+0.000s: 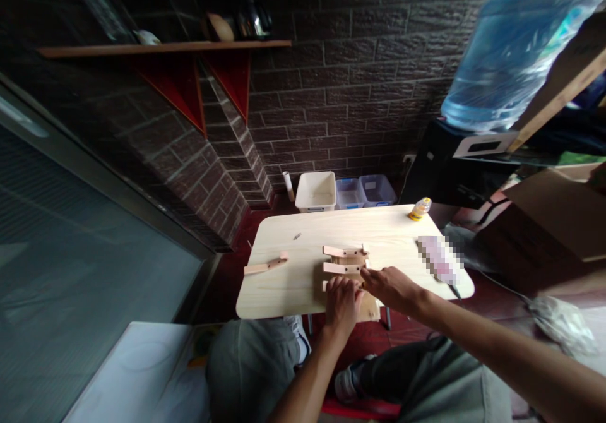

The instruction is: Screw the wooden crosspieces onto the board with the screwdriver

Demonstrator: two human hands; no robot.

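My left hand (343, 297) is closed over the lowest of several light wooden strips with dark holes, near the table's front edge. Its fingers hide most of that strip. Close beside it, my right hand (391, 286) is curled shut at the strips' right end; what it grips is hidden. The middle wooden strip (338, 268) and the upper wooden strip (337, 252) lie side by side above my hands, over a flat wooden board (369, 310) that shows below. A separate wooden strip (265, 266) with a short end block lies to the left.
On the pale table (284, 300) lie a few small metal pieces (297, 236), a yellow-based clear bottle (419, 209) and a blurred-out pink item (439, 259). Behind are plastic bins (316, 190) against a brick wall. A water dispenser (435, 164) and cardboard boxes (553, 214) stand right.
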